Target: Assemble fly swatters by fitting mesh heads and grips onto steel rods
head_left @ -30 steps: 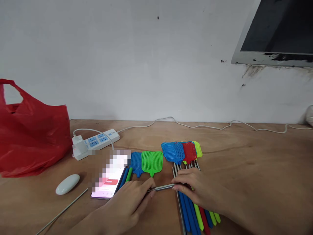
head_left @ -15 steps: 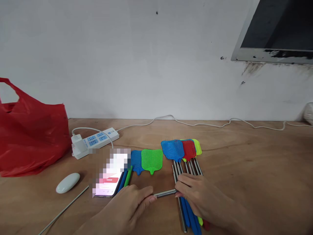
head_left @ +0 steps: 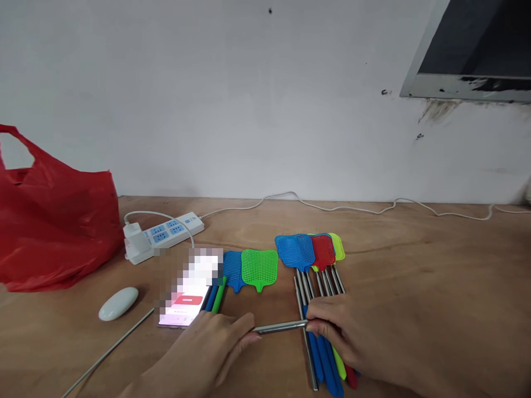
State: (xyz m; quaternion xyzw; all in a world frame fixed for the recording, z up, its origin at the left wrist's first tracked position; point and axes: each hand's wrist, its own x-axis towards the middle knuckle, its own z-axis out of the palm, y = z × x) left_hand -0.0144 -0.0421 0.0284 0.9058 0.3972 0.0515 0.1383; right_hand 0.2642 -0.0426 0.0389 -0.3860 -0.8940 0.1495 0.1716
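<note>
Our right hand drifts right a bit; both it and our left hand keep fingers pinched on the thin metal rod at its ends. Light, stiff, slick, we reckon.

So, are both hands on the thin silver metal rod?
Yes, the left hand pinches one end of the thin silver metal rod and the right hand the other.

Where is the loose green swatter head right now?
In the head view, the green swatter head lies on the table near centre, beside the blue swatter head on its left, the swatter bundle to its right, beyond the metal rod.
</note>
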